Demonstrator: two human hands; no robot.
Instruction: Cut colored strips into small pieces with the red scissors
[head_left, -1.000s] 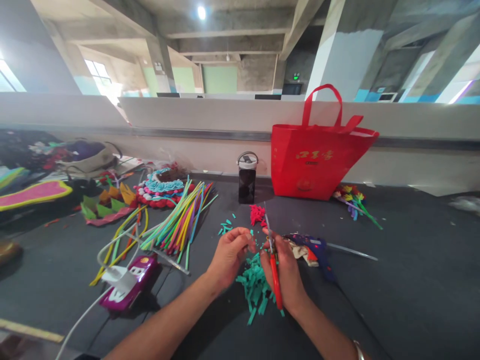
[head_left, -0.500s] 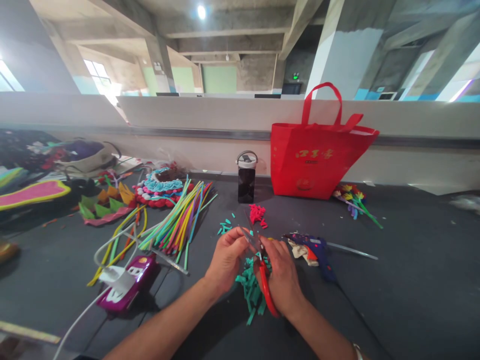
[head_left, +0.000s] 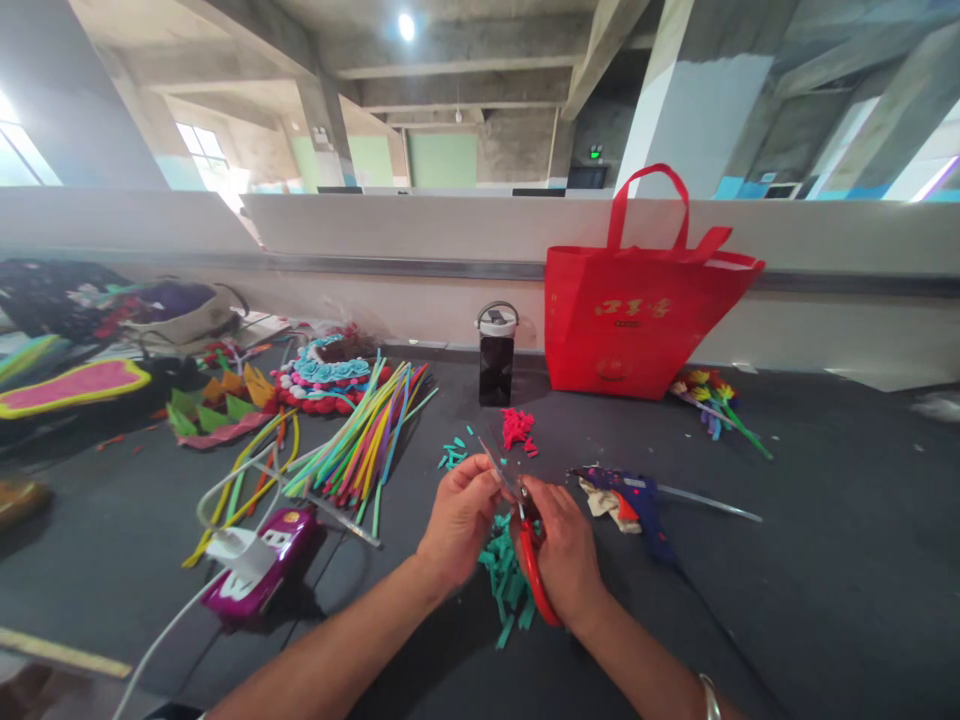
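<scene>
Dark tabletop (head_left: 825, 580) spread under your work. Your right hand (head_left: 566, 548) gripped red-handled scissors (head_left: 533, 570); blades had swung across to your left hand (head_left: 459, 520) since one second ago, so snipping looked underway. Its fingers pinched close; couldn't tell whether anything sat between them. Teal strips (head_left: 502, 572) lay heaped below, between your hands.

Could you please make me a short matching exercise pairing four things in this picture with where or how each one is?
Things:
1. Scissors
2. Teal strips
3. Glue gun
4. Red bag

Places or states:
A. Standing to the right of the dark bottle
B. Lying down, with a clear stick protruding
C. Heaped loosely on the tabletop
D. Held in the right hand

Right pairs: 1-D, 2-C, 3-B, 4-A
</scene>
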